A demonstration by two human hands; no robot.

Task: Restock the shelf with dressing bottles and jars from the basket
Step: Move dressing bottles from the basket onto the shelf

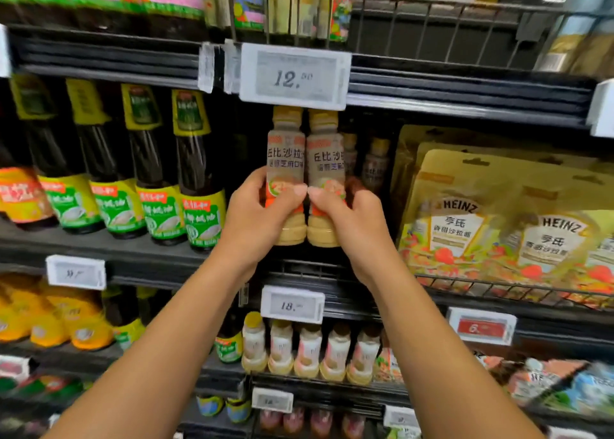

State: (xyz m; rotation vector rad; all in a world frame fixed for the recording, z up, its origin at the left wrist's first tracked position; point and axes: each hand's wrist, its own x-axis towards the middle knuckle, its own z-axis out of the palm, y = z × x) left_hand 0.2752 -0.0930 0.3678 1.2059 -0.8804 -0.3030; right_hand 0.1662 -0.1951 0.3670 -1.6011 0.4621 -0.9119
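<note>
**Desk:** What can't you make out?

**Operator:** The caps of both held bottles run up behind the price tag (pixel 294 76) marked 12.50, so I cannot see their tops in full. My fingers are mostly hidden behind the bottles. I cannot tell whether the bases rest on the shelf (pixel 133 255) or sit just above its front edge. The small bottles (pixel 375 166) further back are dim and blurred, and the frame edges are smeared.

**Desk:** Hand pose?

**Operator:** Both forearms reach up and forward, converging. My left hand (pixel 255 216) grips the left dressing bottle (pixel 286 152) at its lower label, thumb laid across the front. My right hand (pixel 349 219) grips the right dressing bottle (pixel 325 159) the same way, with curled fingers showing round its right side. The two thumb tips meet between the bottles.

**Desk:** Orientation and position?

**Operator:** Both bottles are upright, long axis vertical, caps up, labels facing me, side by side and touching. They are at the middle shelf, directly under the 12.50 tag, between the dark sauce bottles (pixel 196 172) on the left and the Heinz pouches (pixel 465 226) on the right.
</note>
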